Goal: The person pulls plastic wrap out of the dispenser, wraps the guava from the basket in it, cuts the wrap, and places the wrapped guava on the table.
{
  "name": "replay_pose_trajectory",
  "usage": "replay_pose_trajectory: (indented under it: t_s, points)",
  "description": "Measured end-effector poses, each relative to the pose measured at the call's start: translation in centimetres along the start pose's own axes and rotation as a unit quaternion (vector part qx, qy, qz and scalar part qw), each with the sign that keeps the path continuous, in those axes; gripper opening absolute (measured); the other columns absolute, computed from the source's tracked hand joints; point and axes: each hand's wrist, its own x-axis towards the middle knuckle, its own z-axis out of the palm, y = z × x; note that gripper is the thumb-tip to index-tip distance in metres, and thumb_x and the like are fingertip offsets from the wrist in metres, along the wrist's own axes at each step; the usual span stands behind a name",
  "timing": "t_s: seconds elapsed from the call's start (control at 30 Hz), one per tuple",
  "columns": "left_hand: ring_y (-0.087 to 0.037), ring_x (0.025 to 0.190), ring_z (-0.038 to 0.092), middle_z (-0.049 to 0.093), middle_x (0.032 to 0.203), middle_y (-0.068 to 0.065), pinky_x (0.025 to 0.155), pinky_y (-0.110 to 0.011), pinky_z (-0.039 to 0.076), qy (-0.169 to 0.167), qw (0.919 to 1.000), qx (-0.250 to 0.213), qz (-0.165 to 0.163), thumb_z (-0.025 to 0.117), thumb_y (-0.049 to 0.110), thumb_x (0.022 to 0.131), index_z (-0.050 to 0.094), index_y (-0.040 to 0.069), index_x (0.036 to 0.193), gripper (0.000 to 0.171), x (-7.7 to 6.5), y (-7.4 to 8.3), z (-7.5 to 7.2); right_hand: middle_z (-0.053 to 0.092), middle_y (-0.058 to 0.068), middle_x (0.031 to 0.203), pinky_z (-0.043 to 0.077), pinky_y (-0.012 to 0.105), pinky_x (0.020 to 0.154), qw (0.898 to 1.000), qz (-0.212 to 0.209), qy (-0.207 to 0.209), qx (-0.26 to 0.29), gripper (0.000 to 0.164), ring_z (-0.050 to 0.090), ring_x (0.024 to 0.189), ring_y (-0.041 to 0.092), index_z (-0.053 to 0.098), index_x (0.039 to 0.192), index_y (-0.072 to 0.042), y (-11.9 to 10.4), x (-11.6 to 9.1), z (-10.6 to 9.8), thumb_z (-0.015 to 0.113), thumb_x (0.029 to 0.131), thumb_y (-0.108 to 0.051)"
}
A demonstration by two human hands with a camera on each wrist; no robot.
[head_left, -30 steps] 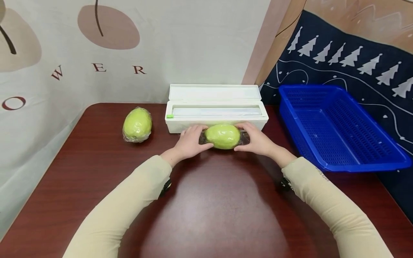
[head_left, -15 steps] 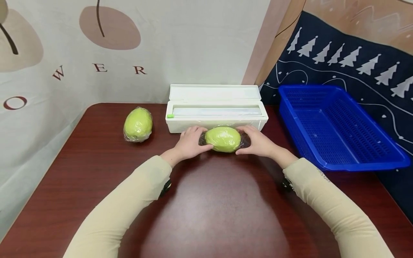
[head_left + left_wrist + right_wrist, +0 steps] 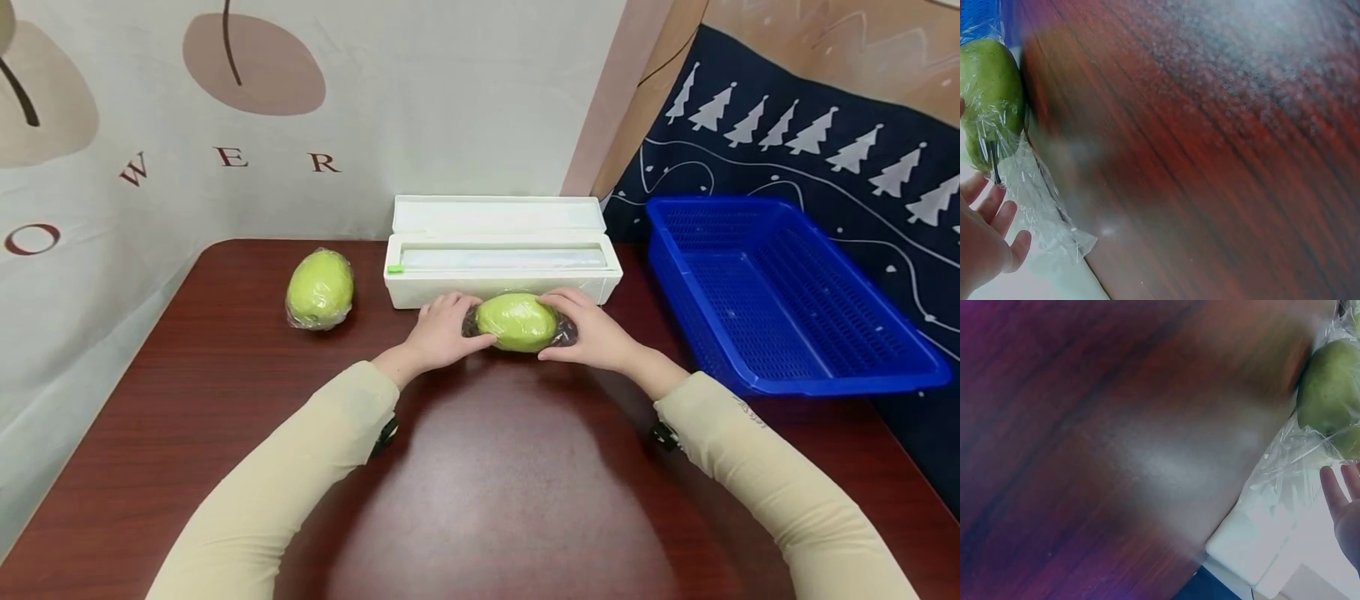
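A green pear [image 3: 517, 322] in clear plastic film lies sideways in front of the white cling film box. My left hand [image 3: 441, 332] holds its left end, thumb on the near side and fingers on the far side. Around the right end curve the thumb and fingers of my right hand [image 3: 592, 332]. Loose film [image 3: 1038, 206] trails from the pear's end beside the left fingers in the left wrist view; more crumpled film [image 3: 1285, 465] shows by the right fingers in the right wrist view. The palms are mostly hidden in the head view.
The cling film box [image 3: 502, 287] stands at the back with its lid raised and a green slider [image 3: 395, 269] at its left. Another film-wrapped pear [image 3: 320, 290] sits to the left. A blue plastic basket [image 3: 780, 389] stands at the right, by the dark tree-patterned cloth.
The pear has shifted slightly toward me, away from the box. My right hand has closed inward onto its right end, gathering the loose film there. My left hand has hardly moved.
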Motion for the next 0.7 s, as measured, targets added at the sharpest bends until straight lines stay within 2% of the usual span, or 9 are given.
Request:
replay_pose_trajectory:
  t_s: [0.1, 0.23, 0.4, 0.53, 0.7]
  points:
    - [-0.028, 0.13, 0.037, 0.045, 0.136, -0.011, 0.107, -0.05, 0.027, 0.005, 1.0, -0.004, 0.003, 0.059, 0.05, 0.085, 0.044, 0.009, 0.137, 0.068, -0.1, 0.0, -0.2, 0.051, 0.013, 0.128, 0.037, 0.045, 0.105, 1.0, 0.006, -0.001, 0.009, 0.074, 0.044, 0.122, 0.027, 0.051, 0.129, -0.002, 0.0, 0.0, -0.1, 0.083, 0.067, -0.028]
    - [-0.028, 0.131, 0.037, 0.046, 0.137, -0.011, 0.109, -0.05, 0.027, 0.034, 0.999, -0.019, 0.021, 0.058, 0.046, 0.087, 0.042, 0.008, 0.137, 0.065, -0.4, 0.2, -0.5, 0.051, 0.014, 0.128, 0.037, 0.045, 0.105, 1.0, 0.005, -0.003, 0.01, 0.073, 0.045, 0.121, 0.028, 0.052, 0.129, -0.001, -0.1, 0.0, -0.2, 0.083, 0.068, -0.027]
    - [-0.027, 0.124, 0.044, 0.052, 0.13, -0.01, 0.108, -0.047, 0.031, 0.07, 0.9937, -0.045, 0.075, 0.062, 0.035, 0.087, 0.047, 0.006, 0.131, 0.055, -0.5, 0.5, -0.6, 0.051, 0.014, 0.128, 0.038, 0.045, 0.104, 1.0, 0.008, -0.003, 0.01, 0.072, 0.046, 0.121, 0.028, 0.051, 0.128, -0.001, -0.2, 0.1, -0.3, 0.082, 0.069, -0.028]
    - [-0.026, 0.121, 0.047, 0.053, 0.126, -0.009, 0.105, -0.045, 0.035, 0.061, 0.9908, -0.046, 0.112, 0.064, 0.031, 0.086, 0.05, 0.006, 0.127, 0.05, -0.7, 0.9, -0.3, 0.051, 0.013, 0.128, 0.038, 0.044, 0.104, 1.0, 0.01, -0.004, 0.011, 0.072, 0.046, 0.12, 0.027, 0.051, 0.129, -0.001, -0.2, 0.1, -0.3, 0.082, 0.07, -0.028]
    - [-0.025, 0.123, 0.045, 0.05, 0.126, -0.008, 0.104, -0.045, 0.036, 0.045, 0.993, -0.038, 0.102, 0.065, 0.03, 0.086, 0.049, 0.007, 0.128, 0.05, -0.9, 1.0, -0.2, 0.05, 0.014, 0.129, 0.038, 0.045, 0.104, 1.0, 0.01, -0.006, 0.014, 0.073, 0.045, 0.121, 0.028, 0.05, 0.13, -0.002, -0.2, 0.1, -0.3, 0.082, 0.069, -0.027]
